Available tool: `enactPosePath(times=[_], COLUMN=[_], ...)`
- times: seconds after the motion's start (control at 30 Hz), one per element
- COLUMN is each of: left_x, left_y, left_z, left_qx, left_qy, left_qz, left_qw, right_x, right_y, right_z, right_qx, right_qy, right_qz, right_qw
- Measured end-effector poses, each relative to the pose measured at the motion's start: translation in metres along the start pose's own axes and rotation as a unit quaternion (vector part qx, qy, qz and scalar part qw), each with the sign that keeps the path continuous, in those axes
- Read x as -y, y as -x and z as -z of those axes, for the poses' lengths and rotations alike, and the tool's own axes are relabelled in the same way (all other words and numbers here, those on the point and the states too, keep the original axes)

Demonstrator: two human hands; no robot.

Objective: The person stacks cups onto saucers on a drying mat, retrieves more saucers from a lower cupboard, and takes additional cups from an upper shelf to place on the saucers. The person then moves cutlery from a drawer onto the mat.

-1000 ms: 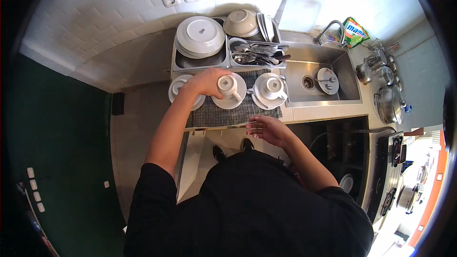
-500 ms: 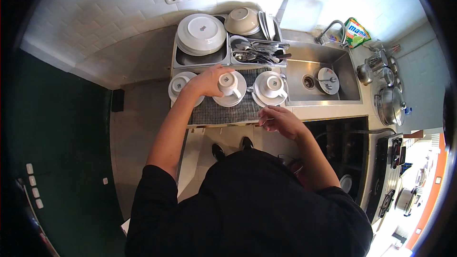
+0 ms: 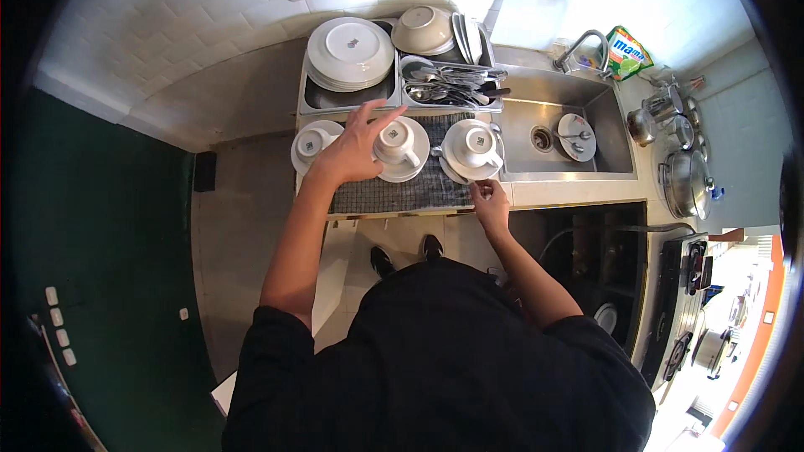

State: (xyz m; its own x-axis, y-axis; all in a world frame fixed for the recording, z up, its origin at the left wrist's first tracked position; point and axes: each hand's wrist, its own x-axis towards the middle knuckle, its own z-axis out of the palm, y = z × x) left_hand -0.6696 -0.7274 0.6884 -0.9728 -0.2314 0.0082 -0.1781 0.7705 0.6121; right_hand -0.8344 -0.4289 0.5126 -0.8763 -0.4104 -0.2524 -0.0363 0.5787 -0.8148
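My left hand (image 3: pixel 358 142) has its fingers spread upward beside the middle white cup (image 3: pixel 392 141), upside down on stacked saucers (image 3: pixel 406 169), with the thumb low at their left edge. My right hand (image 3: pixel 487 194) has its fingers pinched at the front rim of the right saucers (image 3: pixel 461 167), which carry another upturned cup (image 3: pixel 479 141); exactly which rim it grips is unclear. A third upturned cup (image 3: pixel 310 141) on saucers is left of my left hand, partly hidden by it. All stand on a dark checked cloth (image 3: pixel 368 199).
Steel trays behind hold stacked plates (image 3: pixel 352 46), bowls (image 3: pixel 423 25) and cutlery (image 3: pixel 448 84). At right are a sink (image 3: pixel 523 167) holding a dish (image 3: pixel 576 138), a faucet (image 3: pixel 586 38), a detergent pouch (image 3: pixel 626 52), steel pots (image 3: pixel 685 184) and a stove (image 3: pixel 680 305).
My right hand has moved up to the right saucers' front rim, its fingers closing there. My left hand's fingers have lifted and spread away from the middle cup's top.
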Motion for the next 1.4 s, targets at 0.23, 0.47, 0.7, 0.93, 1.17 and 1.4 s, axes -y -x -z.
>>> enactPosePath(times=[0.23, 0.47, 0.7, 0.93, 1.17, 1.4], left_x=[-0.032, -0.034, -0.039, -0.047, -0.043, -0.089], left_y=[0.026, 0.046, 0.046, 0.050, 0.052, 0.030], left_z=[-0.002, -0.007, -0.009, -0.013, -0.026, -0.093], left_qx=[-0.089, -0.136, -0.145, -0.160, -0.184, -0.180], left_qy=[-0.007, 0.056, 0.018, 0.021, 0.016, 0.212], left_qz=[-0.005, -0.021, -0.033, -0.039, -0.080, -0.010], left_qw=[0.996, 0.989, 0.989, 0.986, 0.980, 0.961], right_x=[0.010, 0.013, -0.017, -0.027, -0.024, -0.024], right_y=[-0.007, -0.011, -0.016, 0.029, 0.100, 0.056], right_z=[-0.016, -0.021, -0.028, -0.004, 0.072, 0.054], right_qx=[-0.062, -0.070, -0.077, -0.015, 0.122, -0.038], right_qy=[-0.002, 0.057, 0.011, -0.008, -0.205, -0.309], right_qz=[0.020, -0.021, -0.006, -0.076, -0.264, -0.255], right_qw=[0.998, 0.996, 0.997, 0.997, 0.935, 0.915])
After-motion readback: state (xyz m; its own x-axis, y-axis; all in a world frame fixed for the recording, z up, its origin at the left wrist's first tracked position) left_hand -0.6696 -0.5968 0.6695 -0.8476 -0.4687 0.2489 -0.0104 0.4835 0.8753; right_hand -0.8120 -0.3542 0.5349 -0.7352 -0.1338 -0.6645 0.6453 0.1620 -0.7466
